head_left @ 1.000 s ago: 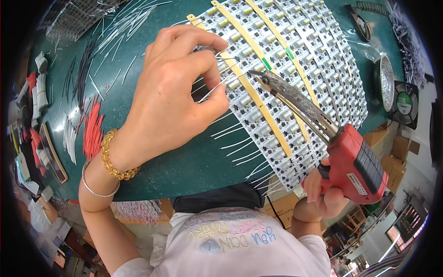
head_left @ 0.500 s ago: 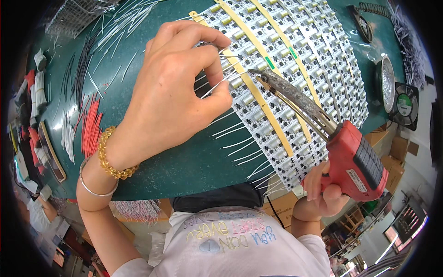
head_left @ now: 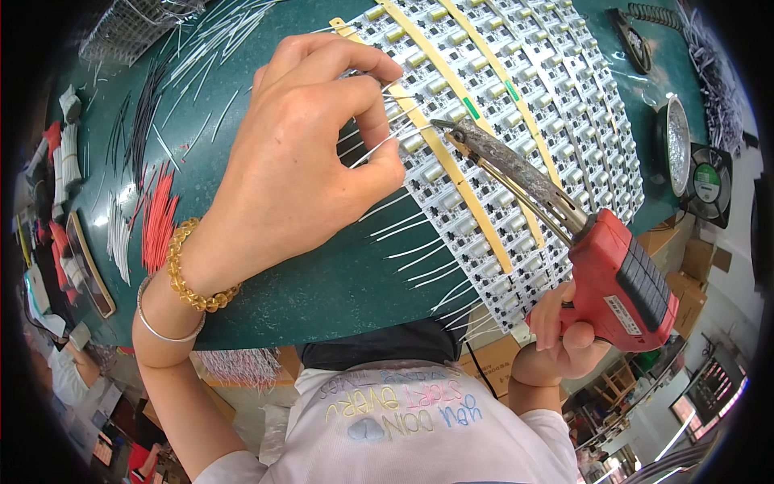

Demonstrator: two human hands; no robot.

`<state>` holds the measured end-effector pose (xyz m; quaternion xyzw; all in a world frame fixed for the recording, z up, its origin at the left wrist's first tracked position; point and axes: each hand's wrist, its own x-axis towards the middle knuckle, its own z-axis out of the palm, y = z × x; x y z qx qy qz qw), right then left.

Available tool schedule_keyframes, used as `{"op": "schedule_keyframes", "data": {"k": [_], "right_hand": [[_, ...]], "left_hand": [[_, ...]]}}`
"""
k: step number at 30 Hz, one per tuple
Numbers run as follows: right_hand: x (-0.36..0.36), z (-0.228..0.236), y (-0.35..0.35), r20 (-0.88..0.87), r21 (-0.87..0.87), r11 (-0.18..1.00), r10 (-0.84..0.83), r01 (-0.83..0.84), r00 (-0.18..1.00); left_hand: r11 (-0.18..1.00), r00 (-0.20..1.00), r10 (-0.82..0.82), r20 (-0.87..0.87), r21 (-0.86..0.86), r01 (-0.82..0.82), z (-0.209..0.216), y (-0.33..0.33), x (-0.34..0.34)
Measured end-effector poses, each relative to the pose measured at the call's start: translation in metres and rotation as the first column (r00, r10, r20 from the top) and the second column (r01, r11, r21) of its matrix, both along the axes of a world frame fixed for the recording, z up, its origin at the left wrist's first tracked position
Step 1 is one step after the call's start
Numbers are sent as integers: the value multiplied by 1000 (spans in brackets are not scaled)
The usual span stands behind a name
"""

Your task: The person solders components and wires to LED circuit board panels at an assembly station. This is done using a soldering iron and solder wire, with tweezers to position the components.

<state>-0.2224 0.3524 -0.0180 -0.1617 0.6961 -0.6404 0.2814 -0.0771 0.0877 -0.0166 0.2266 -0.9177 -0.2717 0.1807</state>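
Observation:
My left hand is closed in a pinch, with a thin white wire between thumb and forefinger. The wire's far end reaches the edge of a panel of small white circuit boards. In my right hand is a red soldering gun, fingers curled round its grip. Its dark tip lies over the panel, close to the wire's end; whether they touch I cannot tell. Yellow strips cross the panel. Several white wires stick out from the panel's near left edge. My left fingers hide part of that edge.
Red wires, black wires and white wires lie on the green table at left. A wire-mesh basket stands far left. At right are a soldering iron stand, a metal bowl and a black fan.
The soldering gun's tip has shifted very slightly left. My left hand keeps its pinch almost in place. A person in red now shows at the lower left.

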Motion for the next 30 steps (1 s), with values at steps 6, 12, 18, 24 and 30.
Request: {"op": "schedule_keyframes", "data": {"k": [6,12,18,24,30], "right_hand": [[-6,-1,-5,-150,-71,972,211,-224,966],[-6,-7,5,-185,-119,978,149,-172,971],[0,6,-11,-83,-143,968,198,-208,977],[2,6,-10,-112,-167,967,174,-191,978],[6,18,-9,15,60,995,-86,85,996]], "left_hand": [[1000,1000,-4,-1,-6,4,-1,0,-1],[1000,1000,-8,3,-12,8,0,0,-1],[1000,1000,-14,-5,-10,14,-1,0,-2],[998,998,-59,9,11,59,9,-3,5],[993,998,-69,10,95,67,32,-5,4]]}}
